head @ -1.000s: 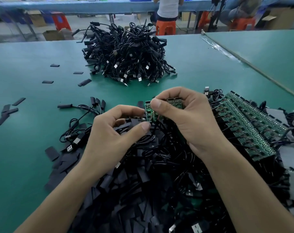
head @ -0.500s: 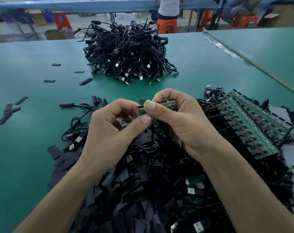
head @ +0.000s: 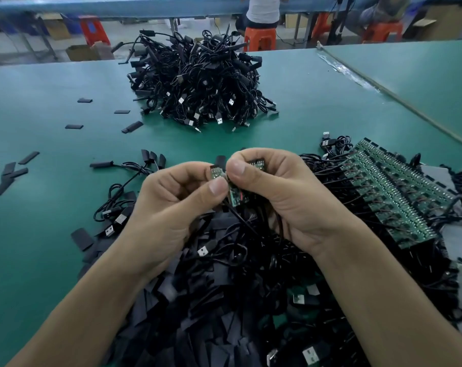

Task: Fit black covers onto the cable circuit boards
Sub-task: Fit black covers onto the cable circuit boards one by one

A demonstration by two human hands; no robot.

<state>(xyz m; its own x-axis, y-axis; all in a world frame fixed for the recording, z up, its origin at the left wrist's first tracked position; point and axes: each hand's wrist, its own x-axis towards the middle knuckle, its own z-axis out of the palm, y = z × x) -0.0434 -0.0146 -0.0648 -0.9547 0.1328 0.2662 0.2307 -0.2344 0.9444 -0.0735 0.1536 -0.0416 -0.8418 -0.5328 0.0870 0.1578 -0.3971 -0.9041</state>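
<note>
Both hands hovered just above a heap of black covers [head: 198, 300] at the near side of the green bench [head: 39, 234]. The left hand [head: 169, 207] pinched a small green circuit board [head: 236, 198] between its thumb and curled fingers [head: 187, 172], and the board's black cable [head: 241, 221] trailed down into the heap. The right hand [head: 282, 197] met it there, thumb beside the left thumb, its fingers curled round a bunch of boards [head: 256, 163] whose top edges showed. No cover sat on the pinched board. A row of bare boards [head: 391, 192] lay to the right, and a pile of finished cables [head: 198, 83] lay farther back.
</note>
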